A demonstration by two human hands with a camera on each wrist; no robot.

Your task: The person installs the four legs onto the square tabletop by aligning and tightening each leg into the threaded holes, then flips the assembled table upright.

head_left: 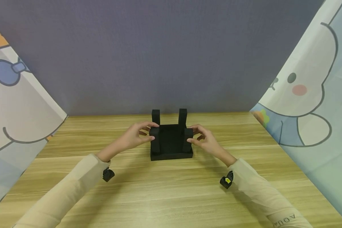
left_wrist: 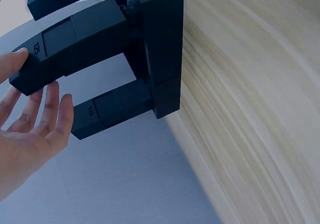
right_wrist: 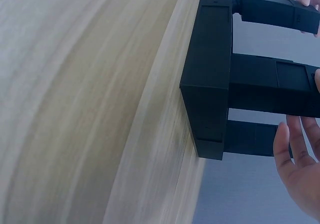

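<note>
A black square base [head_left: 171,156] with upright posts at its corners stands on the wooden table. My left hand [head_left: 136,135] pinches the top of the near left post [head_left: 155,144], thumb in front and fingers behind. In the left wrist view that post leans a little, is marked 125 and has a gap with a small joint at its foot; the far left post [left_wrist: 112,106] is marked 115. Across from it, my right hand [head_left: 205,140] pinches the top of the near right post [head_left: 187,145]. The far right post [head_left: 182,116] stands behind, untouched.
The wooden table [head_left: 165,193] ends at a grey panel [head_left: 159,57] close behind the base. Cloths printed with cartoon figures hang at the left [head_left: 22,107] and right [head_left: 307,95]. A small black camera [head_left: 108,174] sits at the left cuff, another [head_left: 226,180] at the right.
</note>
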